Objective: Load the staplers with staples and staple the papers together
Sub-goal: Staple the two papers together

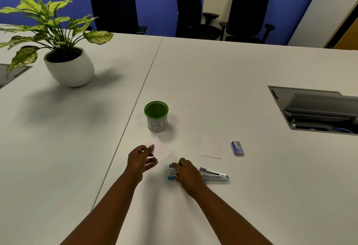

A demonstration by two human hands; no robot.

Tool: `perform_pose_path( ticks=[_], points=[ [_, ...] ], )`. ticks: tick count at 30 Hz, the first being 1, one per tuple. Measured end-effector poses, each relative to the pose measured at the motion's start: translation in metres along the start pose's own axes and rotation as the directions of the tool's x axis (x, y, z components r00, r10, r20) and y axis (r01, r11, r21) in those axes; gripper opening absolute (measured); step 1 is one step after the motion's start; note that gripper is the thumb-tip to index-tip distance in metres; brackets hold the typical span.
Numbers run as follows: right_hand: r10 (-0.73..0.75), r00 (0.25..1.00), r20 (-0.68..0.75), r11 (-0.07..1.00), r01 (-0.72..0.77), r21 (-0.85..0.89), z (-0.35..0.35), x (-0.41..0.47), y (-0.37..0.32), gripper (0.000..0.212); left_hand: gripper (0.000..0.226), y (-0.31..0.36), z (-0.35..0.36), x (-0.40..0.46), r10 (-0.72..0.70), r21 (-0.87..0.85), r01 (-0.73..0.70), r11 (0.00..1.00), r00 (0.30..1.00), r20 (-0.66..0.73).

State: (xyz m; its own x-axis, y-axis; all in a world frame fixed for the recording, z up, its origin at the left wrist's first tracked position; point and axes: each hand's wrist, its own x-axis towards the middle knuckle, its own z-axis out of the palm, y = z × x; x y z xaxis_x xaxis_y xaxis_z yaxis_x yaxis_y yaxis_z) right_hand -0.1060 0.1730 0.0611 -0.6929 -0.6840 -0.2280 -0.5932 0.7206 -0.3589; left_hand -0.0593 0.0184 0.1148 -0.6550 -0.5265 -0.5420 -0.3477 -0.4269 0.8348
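At lower centre the left hand (140, 159) pinches a stapled paper set (160, 149), the right hand (187, 173) grips the blue stapler (171, 172), while another paper set (211, 146) looks unstapled.

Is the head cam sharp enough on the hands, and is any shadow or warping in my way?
Head view: left hand with its paper and right hand on the stapler are slightly soft; potted plant casts diffuse shadows; table edges bow from wide-angle distortion.

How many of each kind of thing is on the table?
Staplers: 2
Papers: 2
Staple box: 1
Green cup: 1
Potted plant: 1
Total: 7
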Motion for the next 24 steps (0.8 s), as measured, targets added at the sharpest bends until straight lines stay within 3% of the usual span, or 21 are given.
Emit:
perform_pose_path(
  ticks=[10, 13, 16, 18, 20, 22, 24],
  points=[
    [0.008, 1.000, 0.013, 1.000, -0.008, 0.000, 0.011, 0.005, 0.005, 0.055, 0.025, -0.003, 0.001, 0.004, -0.009, 0.012, 0.009, 1.000, 1.000, 0.017],
    [0.061, 0.997, -0.045, 0.981, -0.052, 0.188, 0.006, 0.003, 0.005, 0.061, 0.025, -0.003, 0.002, 0.002, -0.003, 0.021, 0.003, 1.000, 1.000, 0.020],
    [0.298, 0.931, -0.209, 0.783, -0.113, 0.611, -0.008, 0.001, -0.002, 0.041, 0.023, -0.002, 0.003, 0.000, 0.001, 0.028, -0.001, 1.000, 1.000, 0.016],
    [0.450, 0.884, -0.130, 0.533, -0.149, 0.833, -0.023, -0.002, -0.010, 0.026, 0.022, -0.002, 0.005, -0.003, 0.011, 0.044, -0.012, 0.999, 1.000, 0.027],
    [0.462, 0.887, 0.003, 0.315, -0.167, 0.934, -0.035, -0.003, -0.017, 0.025, 0.019, -0.001, 0.008, -0.007, 0.026, 0.061, -0.029, 0.998, 0.999, 0.047],
    [0.467, 0.884, 0.008, 0.245, -0.138, 0.960, -0.044, -0.008, -0.022, 0.026, 0.015, 0.001, 0.013, -0.012, 0.049, 0.063, -0.054, 0.997, 0.996, 0.074],
    [0.513, 0.854, -0.083, 0.258, -0.061, 0.964, -0.049, -0.012, -0.025, 0.022, 0.010, 0.005, 0.018, -0.019, 0.066, 0.057, -0.072, 0.996, 0.992, 0.110]
  ],
)
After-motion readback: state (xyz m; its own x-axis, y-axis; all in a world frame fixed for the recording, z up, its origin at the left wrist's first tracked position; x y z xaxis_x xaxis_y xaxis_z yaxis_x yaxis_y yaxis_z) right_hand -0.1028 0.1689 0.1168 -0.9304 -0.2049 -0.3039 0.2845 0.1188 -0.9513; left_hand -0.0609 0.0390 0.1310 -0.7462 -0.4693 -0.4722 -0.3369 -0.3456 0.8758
